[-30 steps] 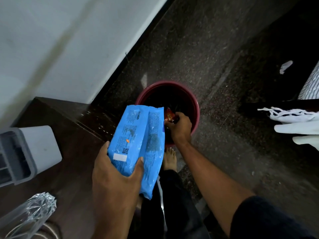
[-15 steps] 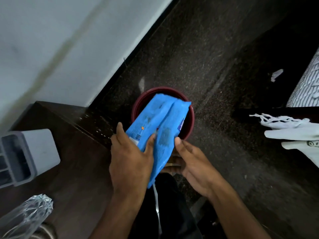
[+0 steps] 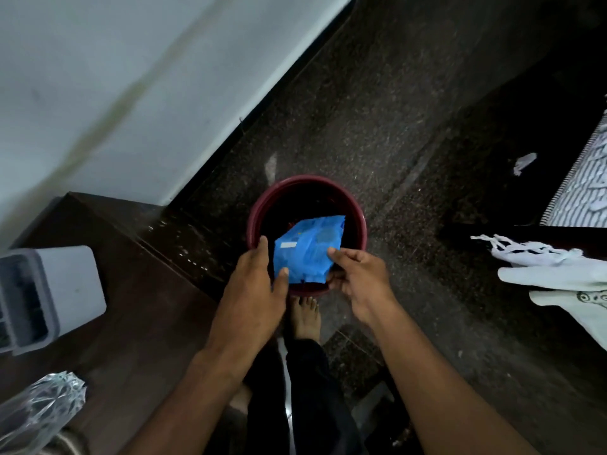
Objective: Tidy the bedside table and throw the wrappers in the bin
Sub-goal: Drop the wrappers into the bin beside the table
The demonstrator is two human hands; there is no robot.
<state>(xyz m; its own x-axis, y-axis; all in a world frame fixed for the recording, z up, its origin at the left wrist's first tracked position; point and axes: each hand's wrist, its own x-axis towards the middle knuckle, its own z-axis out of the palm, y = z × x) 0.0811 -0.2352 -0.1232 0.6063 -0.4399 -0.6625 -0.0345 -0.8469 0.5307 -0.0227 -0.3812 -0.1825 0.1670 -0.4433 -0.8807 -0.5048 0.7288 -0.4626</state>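
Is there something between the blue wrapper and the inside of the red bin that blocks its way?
Nothing visible blocks it. The blue wrapper already lies tilted in the open mouth of the red bin, with the left hand and the right hand at its near edge. The bin has no lid.

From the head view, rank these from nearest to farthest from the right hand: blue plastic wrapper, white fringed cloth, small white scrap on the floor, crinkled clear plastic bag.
Measured from the right hand:
1. Blue plastic wrapper: touching its fingertips, inside the dark red round bin.
2. White fringed cloth: off to the right.
3. Small white scrap on the floor: upper right, beyond the cloth.
4. Crinkled clear plastic bag: far lower left, on the dark wooden bedside table.
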